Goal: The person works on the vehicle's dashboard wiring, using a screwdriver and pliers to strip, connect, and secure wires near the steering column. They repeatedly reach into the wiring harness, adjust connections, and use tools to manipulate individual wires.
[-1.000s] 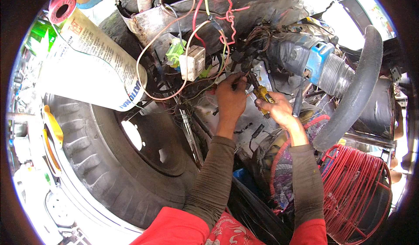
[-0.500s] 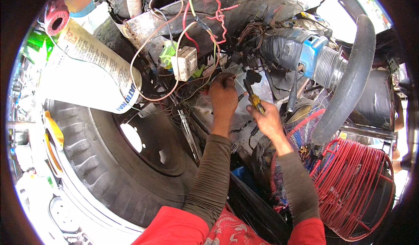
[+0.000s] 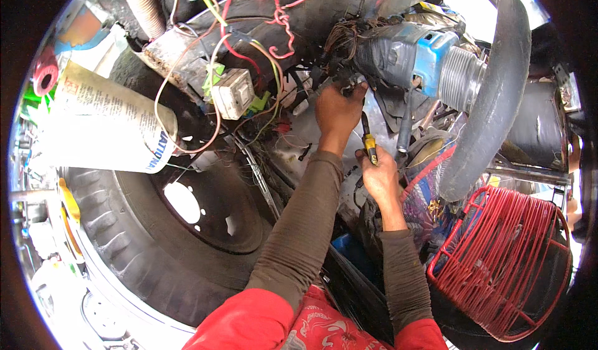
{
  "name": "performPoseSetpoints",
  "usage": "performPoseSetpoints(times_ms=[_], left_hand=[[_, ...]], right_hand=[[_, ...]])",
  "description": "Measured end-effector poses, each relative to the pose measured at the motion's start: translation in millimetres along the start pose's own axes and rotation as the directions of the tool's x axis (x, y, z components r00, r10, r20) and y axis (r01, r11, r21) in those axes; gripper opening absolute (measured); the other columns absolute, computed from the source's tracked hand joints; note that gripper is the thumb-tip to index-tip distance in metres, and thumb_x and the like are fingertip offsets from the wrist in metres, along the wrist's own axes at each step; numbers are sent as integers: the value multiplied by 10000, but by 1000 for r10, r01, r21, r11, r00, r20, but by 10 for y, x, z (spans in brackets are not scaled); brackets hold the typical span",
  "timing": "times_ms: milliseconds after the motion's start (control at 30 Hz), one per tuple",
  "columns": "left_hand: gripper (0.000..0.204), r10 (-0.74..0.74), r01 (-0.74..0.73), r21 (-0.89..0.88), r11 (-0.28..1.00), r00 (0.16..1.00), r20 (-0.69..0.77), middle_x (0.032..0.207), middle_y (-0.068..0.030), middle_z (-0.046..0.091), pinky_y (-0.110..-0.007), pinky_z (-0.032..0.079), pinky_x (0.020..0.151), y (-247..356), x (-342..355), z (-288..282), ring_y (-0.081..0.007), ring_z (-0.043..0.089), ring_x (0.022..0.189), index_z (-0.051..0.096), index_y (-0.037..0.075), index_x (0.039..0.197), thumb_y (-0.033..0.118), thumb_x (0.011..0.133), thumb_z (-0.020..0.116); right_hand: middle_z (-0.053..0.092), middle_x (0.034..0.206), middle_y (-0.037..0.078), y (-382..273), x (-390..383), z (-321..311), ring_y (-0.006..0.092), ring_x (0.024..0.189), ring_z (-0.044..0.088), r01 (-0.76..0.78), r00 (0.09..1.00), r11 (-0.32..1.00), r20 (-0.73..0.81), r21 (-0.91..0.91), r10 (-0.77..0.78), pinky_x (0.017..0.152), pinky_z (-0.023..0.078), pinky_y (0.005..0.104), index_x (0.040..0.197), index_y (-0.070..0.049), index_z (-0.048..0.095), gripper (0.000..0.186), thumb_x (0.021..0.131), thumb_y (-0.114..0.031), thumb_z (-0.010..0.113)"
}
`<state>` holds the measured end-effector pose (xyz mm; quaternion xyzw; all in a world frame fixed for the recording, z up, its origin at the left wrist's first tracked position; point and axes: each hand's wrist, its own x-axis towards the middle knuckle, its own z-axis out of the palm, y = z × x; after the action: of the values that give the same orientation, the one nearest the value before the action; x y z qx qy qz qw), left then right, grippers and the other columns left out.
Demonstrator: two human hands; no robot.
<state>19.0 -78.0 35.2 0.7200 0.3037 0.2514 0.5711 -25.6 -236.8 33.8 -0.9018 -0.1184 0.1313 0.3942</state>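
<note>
My left hand [image 3: 336, 110] reaches up into a tangle of dark wires [image 3: 349, 38] under the dashboard and grips a bundle of them beside the taped steering column [image 3: 398, 54]. My right hand [image 3: 379, 174] sits lower and holds a small tool with a yellow and black handle [image 3: 369, 144], its tip pointing up toward the left hand. Loose red, yellow and white wires [image 3: 249, 44] hang to the left around a small white box [image 3: 232, 93].
A black steering wheel [image 3: 492, 94] curves at the right. A large tyre [image 3: 156, 238] lies at the lower left with a white sack [image 3: 99, 125] on it. A coil of red wire [image 3: 504, 256] sits at the lower right.
Both hands have moved up toward the wiring by the steering column. The left hand now grips the wires higher up, and the right hand has followed with the tool.
</note>
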Motion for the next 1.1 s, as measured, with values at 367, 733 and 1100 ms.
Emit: performPoseSetpoints(times_ms=[367, 733, 1100], left_hand=[[329, -14, 16, 68, 998, 999, -33, 909, -245, 740, -446, 521, 778, -80, 13, -209, -392, 700, 840, 757, -24, 1023, 293, 940, 726], [385, -290, 301, -148, 942, 953, 90, 875, -142, 742, -369, 487, 824, 124, 45, -500, -203, 613, 810, 758, -71, 1000, 307, 937, 736], [316, -256, 284, -288, 915, 958, 131, 925, -100, 736, -339, 460, 802, 225, -7, -487, -190, 586, 799, 777, -49, 1012, 251, 922, 738]], right_hand=[[638, 1114, 240, 127, 22, -236, 464, 1037, 625, 69, 997, 965, -11, -253, -75, 868, 488, 514, 1091, 2, 647, 260, 930, -200, 671], [639, 1218, 184, 202, 460, -140, 425, 1069, 620, 518, 750, 716, -153, -469, -643, 901, 471, 519, 1146, -18, 644, 332, 878, -182, 749], [603, 1132, 173, 121, 445, 59, 398, 1077, 584, 490, 756, 753, -216, -439, -617, 874, 439, 534, 1090, -42, 623, 331, 829, -168, 782]])
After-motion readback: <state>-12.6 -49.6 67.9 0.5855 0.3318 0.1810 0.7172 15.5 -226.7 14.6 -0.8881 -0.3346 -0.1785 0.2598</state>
